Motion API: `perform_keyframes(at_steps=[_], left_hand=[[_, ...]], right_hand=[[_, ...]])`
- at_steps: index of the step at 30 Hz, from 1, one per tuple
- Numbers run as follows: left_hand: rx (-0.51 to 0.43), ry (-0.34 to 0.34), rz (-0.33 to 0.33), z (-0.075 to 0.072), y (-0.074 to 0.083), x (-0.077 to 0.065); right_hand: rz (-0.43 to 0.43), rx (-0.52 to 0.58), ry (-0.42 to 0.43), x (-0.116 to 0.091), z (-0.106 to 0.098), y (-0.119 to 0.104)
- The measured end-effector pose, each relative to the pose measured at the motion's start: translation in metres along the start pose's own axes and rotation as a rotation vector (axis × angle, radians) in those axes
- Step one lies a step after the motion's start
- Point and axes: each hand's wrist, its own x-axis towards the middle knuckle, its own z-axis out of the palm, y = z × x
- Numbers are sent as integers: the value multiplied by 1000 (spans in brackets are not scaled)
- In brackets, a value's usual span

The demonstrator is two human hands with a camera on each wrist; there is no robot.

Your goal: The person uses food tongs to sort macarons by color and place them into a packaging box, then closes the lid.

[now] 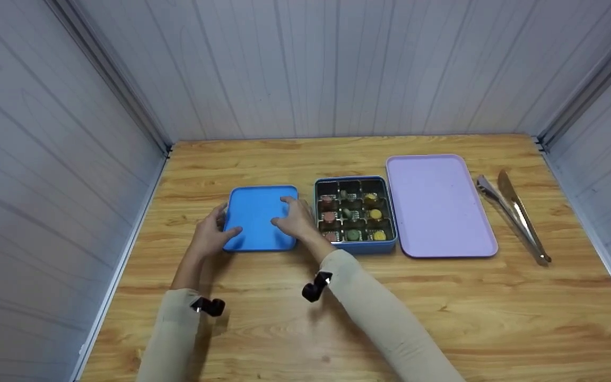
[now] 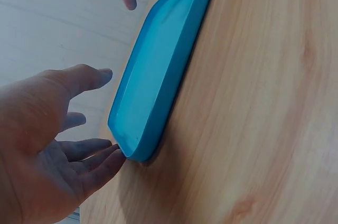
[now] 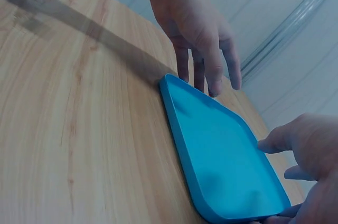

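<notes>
A shallow blue square lid (image 1: pixel 260 220) lies on the table with its raised rim facing up. My left hand (image 1: pixel 209 233) is at its left side; in the left wrist view the fingertips touch the rim while the thumb (image 2: pixel 87 78) stays apart from it. On the opposite side is my right hand (image 1: pixel 296 220), its fingers by the right rim and its thumb over the lid. The right wrist view shows that thumb (image 3: pixel 277 138) spread away from the fingers, which are partly hidden. Neither hand is closed around the lid.
Right of the lid stands a blue box (image 1: pixel 366 248) with a divided insert holding several small pink, green and yellow pieces. Beside it lies a lilac tray (image 1: pixel 441 207). Metal tongs (image 1: pixel 517 223) lie farther right. Walls (image 1: pixel 305 69) enclose the table (image 1: pixel 295 339) at the back and sides.
</notes>
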Motion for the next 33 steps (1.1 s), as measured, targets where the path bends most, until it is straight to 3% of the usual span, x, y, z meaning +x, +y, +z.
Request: perform_keyframes(at_steps=[5, 7, 12, 14, 16, 18, 20, 22, 24, 28, 33], left_hand=[[12, -13, 10, 1, -8, 3], [30, 26, 21, 5, -20, 13], [41, 40, 12, 9, -33, 25], [29, 8, 0, 6, -26, 20], [50, 42, 14, 9, -35, 25], [63, 42, 15, 8, -33, 24], [68, 16, 0, 5, -22, 17], [69, -15, -6, 5, -22, 19], [91, -49, 2, 6, -35, 30], [118, -41, 29, 14, -71, 58], [90, -8, 20, 17, -70, 61]], right_hand=[[2, 47, 9, -6, 1, -6], [-1, 53, 21, -8, 1, -9], [0, 38, 65, -11, 1, -13], [-5, 36, 83, -12, 1, -14], [-10, 35, 96, -10, 2, -14], [-13, 33, 96, -6, 2, -14], [-14, 37, 95, -2, 3, -13], [-16, 41, 84, 4, 3, -11], [-8, 40, 60, 9, 3, -10], [8, 21, 24, 15, 0, -10], [36, -34, -10, 14, -4, -12]])
